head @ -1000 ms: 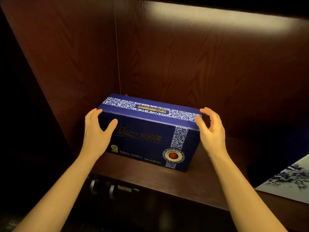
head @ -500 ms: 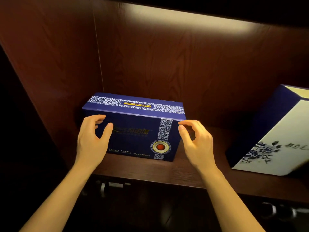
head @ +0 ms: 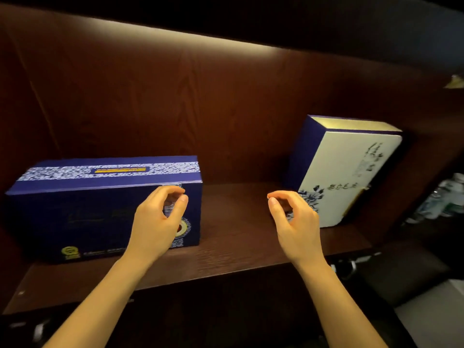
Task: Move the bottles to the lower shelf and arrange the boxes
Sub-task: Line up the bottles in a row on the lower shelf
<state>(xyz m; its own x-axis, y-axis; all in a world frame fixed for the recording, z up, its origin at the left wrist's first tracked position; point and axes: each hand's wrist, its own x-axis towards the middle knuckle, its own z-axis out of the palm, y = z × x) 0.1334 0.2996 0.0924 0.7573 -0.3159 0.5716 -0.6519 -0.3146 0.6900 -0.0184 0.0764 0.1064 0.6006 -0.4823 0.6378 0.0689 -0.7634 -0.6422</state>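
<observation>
Dark reddish wood surrounds everything I see: a shelf (head: 233, 217) with a wood-grain back panel, lit by a strip of light from above. At the centre, my left hand (head: 157, 222) has its fingers (head: 173, 190) curled loosely toward the thumb, holding nothing, in front of the right end of a dark blue box (head: 82, 209). My right hand (head: 297, 222) mirrors it, fingers bent into a loose, empty curl, raised over the bare middle of the shelf and overlapping the lower left corner of a white box (head: 351, 177). The dark blue box lies lengthwise at the left of the shelf, with a patterned white band along its top. The white box stands at the right, tilted, with blue sides, blue flowers and black brush writing. Both forearms reach in from below. Far right, in shadow, I make out blurred clear bottles (head: 444, 199).
</observation>
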